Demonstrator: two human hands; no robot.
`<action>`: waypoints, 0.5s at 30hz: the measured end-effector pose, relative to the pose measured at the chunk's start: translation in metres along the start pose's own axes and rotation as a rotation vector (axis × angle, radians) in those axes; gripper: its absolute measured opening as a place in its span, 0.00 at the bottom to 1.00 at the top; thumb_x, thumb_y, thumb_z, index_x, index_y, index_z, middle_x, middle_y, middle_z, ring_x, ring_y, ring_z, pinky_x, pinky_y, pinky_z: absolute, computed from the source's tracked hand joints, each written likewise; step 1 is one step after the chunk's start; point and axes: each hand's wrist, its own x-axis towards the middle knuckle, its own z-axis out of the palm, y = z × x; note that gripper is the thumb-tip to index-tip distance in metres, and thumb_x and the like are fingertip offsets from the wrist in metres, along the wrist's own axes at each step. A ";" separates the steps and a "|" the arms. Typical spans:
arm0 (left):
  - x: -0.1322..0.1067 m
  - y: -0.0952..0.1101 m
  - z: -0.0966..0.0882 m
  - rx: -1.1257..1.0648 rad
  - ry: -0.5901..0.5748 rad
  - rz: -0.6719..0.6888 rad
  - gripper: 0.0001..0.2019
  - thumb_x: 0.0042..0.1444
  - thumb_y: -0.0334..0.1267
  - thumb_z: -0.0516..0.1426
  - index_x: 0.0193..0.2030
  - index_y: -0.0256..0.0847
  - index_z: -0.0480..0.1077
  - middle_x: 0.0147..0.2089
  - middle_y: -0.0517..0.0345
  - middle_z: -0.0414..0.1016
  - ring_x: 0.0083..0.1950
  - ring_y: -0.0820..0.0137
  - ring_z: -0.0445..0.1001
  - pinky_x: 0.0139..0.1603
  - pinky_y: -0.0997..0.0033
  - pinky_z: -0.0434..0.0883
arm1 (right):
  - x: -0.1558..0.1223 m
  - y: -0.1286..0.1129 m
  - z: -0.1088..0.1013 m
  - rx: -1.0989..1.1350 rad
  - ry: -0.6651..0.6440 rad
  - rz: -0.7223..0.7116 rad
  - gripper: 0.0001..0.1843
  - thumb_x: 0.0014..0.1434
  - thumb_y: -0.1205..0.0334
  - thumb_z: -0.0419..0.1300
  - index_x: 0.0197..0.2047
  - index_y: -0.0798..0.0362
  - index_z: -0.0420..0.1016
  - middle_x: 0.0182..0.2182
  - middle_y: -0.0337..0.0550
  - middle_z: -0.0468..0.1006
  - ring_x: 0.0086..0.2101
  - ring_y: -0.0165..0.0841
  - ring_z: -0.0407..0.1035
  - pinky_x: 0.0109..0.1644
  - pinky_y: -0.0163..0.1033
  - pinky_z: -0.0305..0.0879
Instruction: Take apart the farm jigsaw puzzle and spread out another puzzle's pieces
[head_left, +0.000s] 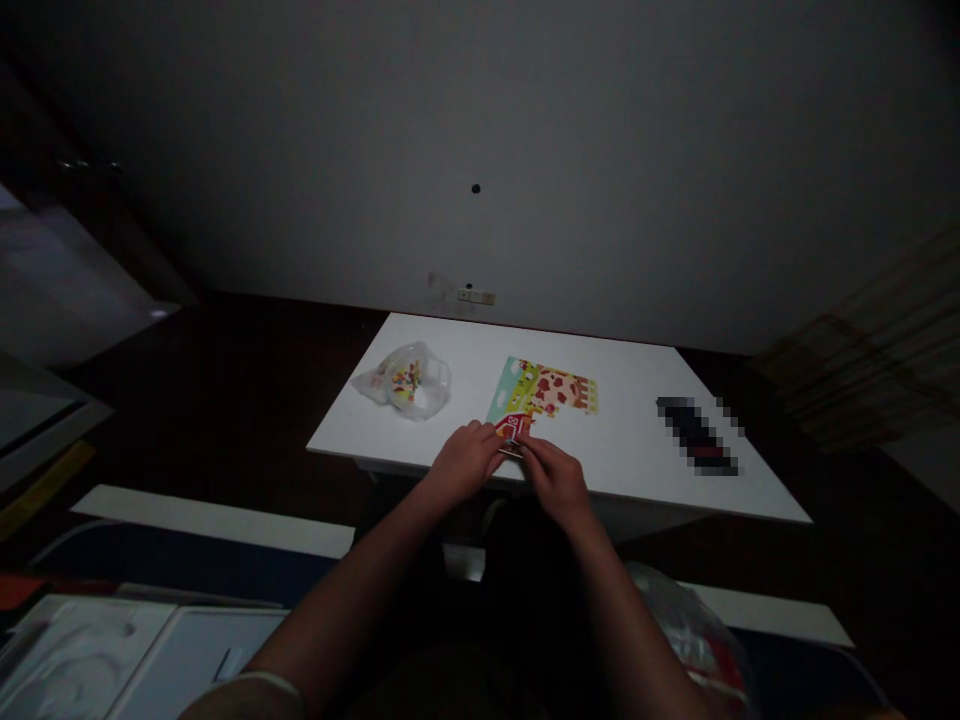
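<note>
Found puzzle partly joined on tabletop, judged incomplete at lower right. Saw fingers of left hand and right hand at barn section; could not tell whether clamped. Suspected further pieces in plastic bag.

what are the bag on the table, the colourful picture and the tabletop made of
Bag: apparently thin, clear plastic film; it looks crinkled and translucent. Picture: probably printed card or board, being flat with bright artwork. Tabletop: smooth white, perhaps laminate, with no visible grain.
</note>
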 end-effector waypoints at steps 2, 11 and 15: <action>0.001 -0.001 -0.002 -0.049 -0.002 -0.013 0.12 0.74 0.43 0.56 0.57 0.43 0.75 0.52 0.51 0.78 0.51 0.59 0.73 0.54 0.57 0.71 | -0.003 0.000 -0.001 0.001 -0.066 0.015 0.19 0.72 0.58 0.59 0.63 0.42 0.80 0.56 0.47 0.84 0.54 0.45 0.80 0.61 0.55 0.77; -0.013 0.001 -0.005 -0.132 -0.022 0.022 0.41 0.61 0.55 0.67 0.75 0.41 0.60 0.76 0.38 0.62 0.77 0.48 0.61 0.72 0.43 0.66 | -0.004 0.001 0.000 -0.028 0.021 0.128 0.16 0.72 0.56 0.57 0.57 0.46 0.81 0.52 0.48 0.85 0.51 0.46 0.81 0.59 0.55 0.78; -0.019 -0.002 0.000 -0.114 -0.089 0.036 0.38 0.63 0.48 0.67 0.76 0.42 0.60 0.77 0.39 0.63 0.77 0.49 0.62 0.74 0.41 0.66 | -0.002 0.003 -0.002 0.015 0.173 0.253 0.16 0.70 0.52 0.59 0.55 0.47 0.81 0.49 0.50 0.86 0.48 0.47 0.81 0.56 0.55 0.79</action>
